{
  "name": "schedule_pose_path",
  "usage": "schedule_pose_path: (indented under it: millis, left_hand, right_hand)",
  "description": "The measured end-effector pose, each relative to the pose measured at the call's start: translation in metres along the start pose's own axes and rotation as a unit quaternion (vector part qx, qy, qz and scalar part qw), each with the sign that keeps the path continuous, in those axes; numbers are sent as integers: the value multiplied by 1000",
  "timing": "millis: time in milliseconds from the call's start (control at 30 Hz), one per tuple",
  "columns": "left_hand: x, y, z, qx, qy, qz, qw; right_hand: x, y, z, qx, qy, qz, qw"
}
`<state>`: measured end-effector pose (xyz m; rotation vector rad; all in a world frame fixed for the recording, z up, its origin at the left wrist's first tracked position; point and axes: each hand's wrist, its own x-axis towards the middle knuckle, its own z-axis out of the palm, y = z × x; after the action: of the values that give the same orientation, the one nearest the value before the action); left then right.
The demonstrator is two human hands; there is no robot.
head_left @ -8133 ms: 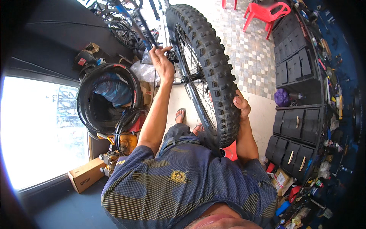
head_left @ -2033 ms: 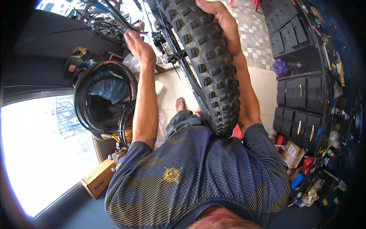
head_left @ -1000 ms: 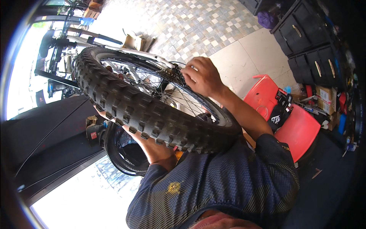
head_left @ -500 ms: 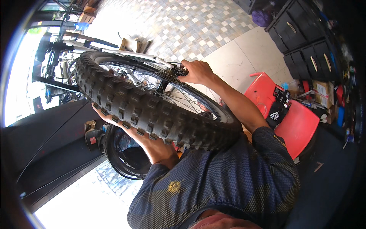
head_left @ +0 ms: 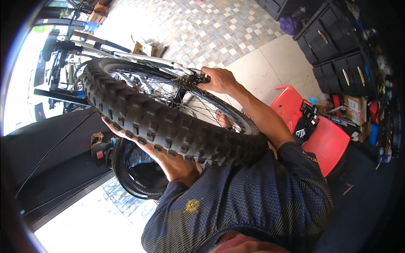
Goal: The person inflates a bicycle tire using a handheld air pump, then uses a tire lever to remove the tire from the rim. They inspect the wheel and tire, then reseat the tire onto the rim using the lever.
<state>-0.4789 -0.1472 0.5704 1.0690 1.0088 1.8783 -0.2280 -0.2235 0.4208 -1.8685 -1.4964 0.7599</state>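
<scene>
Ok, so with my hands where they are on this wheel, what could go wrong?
If the knobbly tyre turned, your right hand might get nipped, since it is right at the sprockets. Your left hand is tucked against the tyre; if it slipped, the wheel might shift. The tyre also comes very close to your shirt, so the knobs could rub the cloth; whether they touch is hard to tell.

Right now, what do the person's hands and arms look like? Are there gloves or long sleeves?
No gloves! The right hand is bare, with no watch showing. The left hand is mostly hidden by the tire. Both forearms are bare too. The shirt has short, dark blue sleeves, and the right one has a little yellow print.
</scene>
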Motion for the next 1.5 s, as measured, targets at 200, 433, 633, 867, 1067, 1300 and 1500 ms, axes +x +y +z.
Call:
schedule_pose_path:
  millis: [200,433,633,867,1067,1300,1500]
  left_hand:
    - [13,0,16,-8,-1,8,1000]
    - [-2,4,-1,12,23,8,1000]
    - [9,9,15,-9,29,9,1000]
    - [4,75,75,-108,-94,-120,982]
    - [14,67,65,-216,-187,-165,944]
    - [41,26,19,-25,-186,19,982]
    - [48,-49,-34,-89,-170,9,981]
  right_hand:
    - [2,1,0,23,-2,1,1000]
    - [-3,2,-2,44,-37,14,998]
    - [-6,-9,-7,-18,-56,43,997]
    - [-35,-132,-101,354,42,-231,905]
    - [-48,-184,-96,605,-245,-173,738]
    - [-40,-170,-73,741,-228,-97,624]
    - [-15,-136,-52,711,-196,-90,669]
